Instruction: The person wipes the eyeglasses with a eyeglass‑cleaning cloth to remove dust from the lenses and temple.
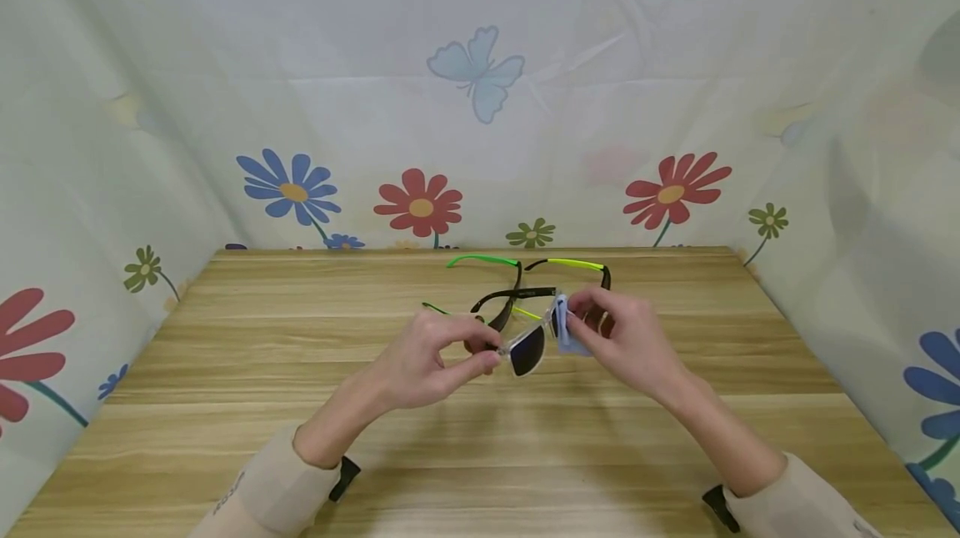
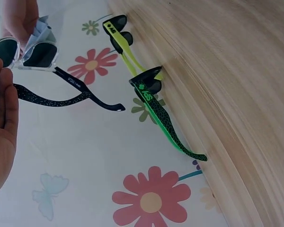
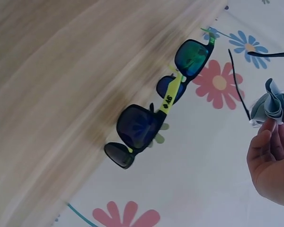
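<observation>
A pair of clear-framed sunglasses (image 1: 527, 351) with dark lenses and black temples is held up over the table. My left hand (image 1: 440, 359) pinches it at one end of the frame, thumb and fingers at the hinge. At the other lens, my right hand (image 1: 625, 339) grips a folded light blue cloth (image 1: 573, 334) against the frame. In the right wrist view the bunched cloth (image 3: 271, 105) covers much of that lens. The left wrist view shows both dark lenses (image 2: 40, 55) and the speckled black temples extending away from the hands.
Behind the held pair, black sunglasses with green temples (image 1: 483, 258) and another with yellow temples (image 1: 576, 263) rest on the wooden table (image 1: 300, 338). A flower-printed white curtain (image 1: 360, 104) stands along the table's back and sides.
</observation>
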`<action>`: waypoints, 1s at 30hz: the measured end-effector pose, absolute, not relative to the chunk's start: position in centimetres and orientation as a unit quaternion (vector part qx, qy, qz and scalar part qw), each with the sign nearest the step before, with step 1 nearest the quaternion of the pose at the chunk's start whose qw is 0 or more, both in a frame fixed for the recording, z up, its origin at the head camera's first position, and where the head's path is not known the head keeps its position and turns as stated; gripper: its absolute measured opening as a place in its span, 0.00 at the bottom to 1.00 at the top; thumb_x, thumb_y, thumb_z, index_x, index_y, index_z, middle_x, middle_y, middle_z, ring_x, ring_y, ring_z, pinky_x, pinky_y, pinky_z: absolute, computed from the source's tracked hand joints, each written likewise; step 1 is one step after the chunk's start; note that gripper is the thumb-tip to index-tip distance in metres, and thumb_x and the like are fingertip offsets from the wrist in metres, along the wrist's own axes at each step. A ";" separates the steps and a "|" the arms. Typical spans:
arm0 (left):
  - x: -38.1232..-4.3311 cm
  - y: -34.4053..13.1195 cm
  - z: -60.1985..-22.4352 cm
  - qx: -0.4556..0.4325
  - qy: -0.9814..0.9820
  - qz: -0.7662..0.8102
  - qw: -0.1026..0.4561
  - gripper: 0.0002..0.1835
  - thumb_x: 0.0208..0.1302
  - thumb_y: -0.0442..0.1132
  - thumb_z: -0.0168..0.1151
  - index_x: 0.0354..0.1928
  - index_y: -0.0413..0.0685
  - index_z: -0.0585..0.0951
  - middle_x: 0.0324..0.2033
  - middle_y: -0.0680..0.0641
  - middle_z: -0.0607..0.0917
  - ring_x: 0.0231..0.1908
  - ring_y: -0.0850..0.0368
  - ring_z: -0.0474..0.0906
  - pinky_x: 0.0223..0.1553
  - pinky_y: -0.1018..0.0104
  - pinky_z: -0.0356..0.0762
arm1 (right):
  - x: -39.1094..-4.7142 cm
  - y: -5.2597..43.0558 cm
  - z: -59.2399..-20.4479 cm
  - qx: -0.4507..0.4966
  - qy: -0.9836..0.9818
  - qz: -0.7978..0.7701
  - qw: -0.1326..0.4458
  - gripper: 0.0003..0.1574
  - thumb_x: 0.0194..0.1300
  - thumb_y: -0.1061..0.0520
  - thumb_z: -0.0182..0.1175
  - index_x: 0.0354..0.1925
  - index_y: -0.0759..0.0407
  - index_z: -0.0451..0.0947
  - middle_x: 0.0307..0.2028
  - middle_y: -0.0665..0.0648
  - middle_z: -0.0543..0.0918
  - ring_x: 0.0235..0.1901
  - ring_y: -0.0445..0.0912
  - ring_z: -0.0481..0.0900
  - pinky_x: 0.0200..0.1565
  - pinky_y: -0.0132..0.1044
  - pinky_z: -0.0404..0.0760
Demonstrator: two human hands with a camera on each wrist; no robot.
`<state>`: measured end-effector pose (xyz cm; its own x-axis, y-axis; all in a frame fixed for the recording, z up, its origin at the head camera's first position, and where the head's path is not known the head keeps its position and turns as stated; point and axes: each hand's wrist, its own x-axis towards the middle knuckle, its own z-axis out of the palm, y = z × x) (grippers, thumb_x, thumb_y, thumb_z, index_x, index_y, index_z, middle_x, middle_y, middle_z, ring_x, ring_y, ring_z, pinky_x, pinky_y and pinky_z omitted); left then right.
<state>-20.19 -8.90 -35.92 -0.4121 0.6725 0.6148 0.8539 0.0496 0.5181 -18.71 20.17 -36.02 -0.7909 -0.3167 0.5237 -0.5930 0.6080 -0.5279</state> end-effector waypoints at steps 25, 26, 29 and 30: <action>-20.6 -9.0 -36.3 -0.580 -0.716 -0.367 0.131 0.06 0.68 0.33 0.70 0.45 0.43 0.85 0.33 0.54 0.87 0.34 0.72 0.80 0.37 0.77 0.79 | -18.4 19.6 -34.7 0.322 -0.869 0.308 0.215 0.12 0.64 0.66 0.71 0.45 0.57 0.87 0.32 0.45 0.80 0.23 0.38 0.71 0.23 0.31 0.72; -20.6 -9.0 -36.3 -0.582 -0.716 -0.361 0.133 0.06 0.67 0.33 0.70 0.44 0.43 0.85 0.33 0.55 0.87 0.33 0.73 0.79 0.36 0.78 0.78 | -18.4 19.6 -34.6 0.330 -0.868 0.308 0.209 0.12 0.64 0.66 0.71 0.46 0.56 0.87 0.33 0.45 0.80 0.22 0.38 0.70 0.22 0.31 0.72; -20.5 -8.9 -36.3 -0.588 -0.719 -0.343 0.140 0.07 0.66 0.33 0.71 0.44 0.44 0.85 0.32 0.57 0.86 0.32 0.73 0.78 0.36 0.79 0.77 | -18.4 19.6 -34.5 0.359 -0.863 0.303 0.187 0.14 0.64 0.65 0.72 0.47 0.55 0.87 0.34 0.43 0.79 0.22 0.37 0.70 0.22 0.30 0.71; -20.5 -8.9 -36.3 -0.590 -0.720 -0.337 0.142 0.07 0.66 0.33 0.71 0.44 0.44 0.86 0.32 0.57 0.86 0.32 0.73 0.78 0.36 0.80 0.76 | -18.4 19.6 -34.5 0.368 -0.862 0.300 0.180 0.14 0.63 0.65 0.72 0.48 0.54 0.87 0.34 0.43 0.79 0.22 0.37 0.70 0.22 0.30 0.71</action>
